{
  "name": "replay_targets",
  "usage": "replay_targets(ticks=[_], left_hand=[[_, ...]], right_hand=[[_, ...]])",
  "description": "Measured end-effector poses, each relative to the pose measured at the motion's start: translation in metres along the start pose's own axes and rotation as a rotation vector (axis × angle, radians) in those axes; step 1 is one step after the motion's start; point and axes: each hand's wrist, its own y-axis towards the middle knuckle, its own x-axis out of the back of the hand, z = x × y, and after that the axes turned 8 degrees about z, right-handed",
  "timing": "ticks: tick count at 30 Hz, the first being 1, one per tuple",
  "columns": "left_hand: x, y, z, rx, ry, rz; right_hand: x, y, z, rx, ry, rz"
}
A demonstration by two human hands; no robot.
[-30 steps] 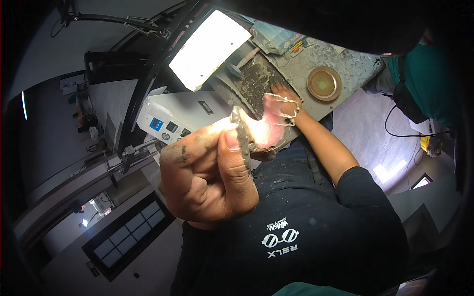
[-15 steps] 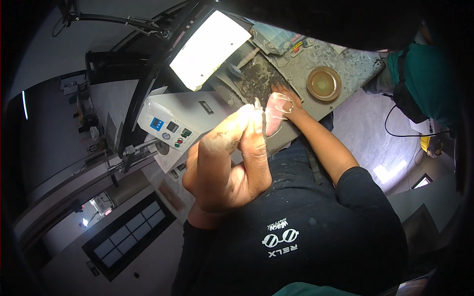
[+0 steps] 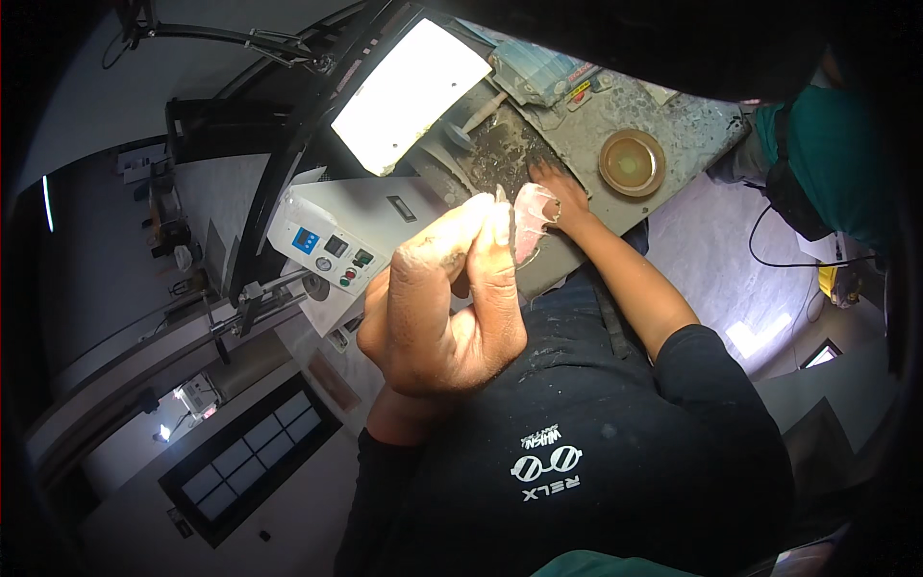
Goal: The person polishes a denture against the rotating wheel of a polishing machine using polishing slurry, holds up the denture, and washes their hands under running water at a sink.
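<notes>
My left hand (image 3: 437,298) is raised close in front of me, its thumb and forefinger pinched on a pink denture plate (image 3: 532,219). The plate is thin and curved, with fine wire clasps along its right side. A dark strip shows where the fingertips meet its left edge. Behind the plate, my right hand (image 3: 569,195) lies on the worktop with its fingers stretched out over a dark, debris-strewn patch. The plate stands in front of part of the right hand, but I cannot tell that they touch.
A bright lamp panel (image 3: 411,96) hangs above the worktop. Beyond my right hand stands a round brown bowl (image 3: 632,163) of liquid. A wooden-handled tool (image 3: 484,113) and a bluish package (image 3: 538,72) lie farther back. A white control box (image 3: 322,245) is left; a person in teal (image 3: 841,163) is right.
The denture plate has turned, so its wire clasps show less openly, and it has shifted slightly left. My left hand has tilted a little with it. My right hand stays in place.
</notes>
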Motion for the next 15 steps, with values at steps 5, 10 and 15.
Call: replay_targets(ticks=[5,10,15], left_hand=[[-0.004,-0.001,0.008,0.12,-0.105,-0.051],[-0.004,-0.007,0.031,0.408,-0.498,-0.029],[-0.005,-0.014,0.044,0.425,-0.644,-0.021]], right_hand=[[-0.007,0.002,-0.006,0.042,-0.053,-0.017],[-0.003,0.001,0.002,-0.023,-0.015,-0.052],[0.005,-0.002,0.008,-0.016,-0.047,-0.047]])
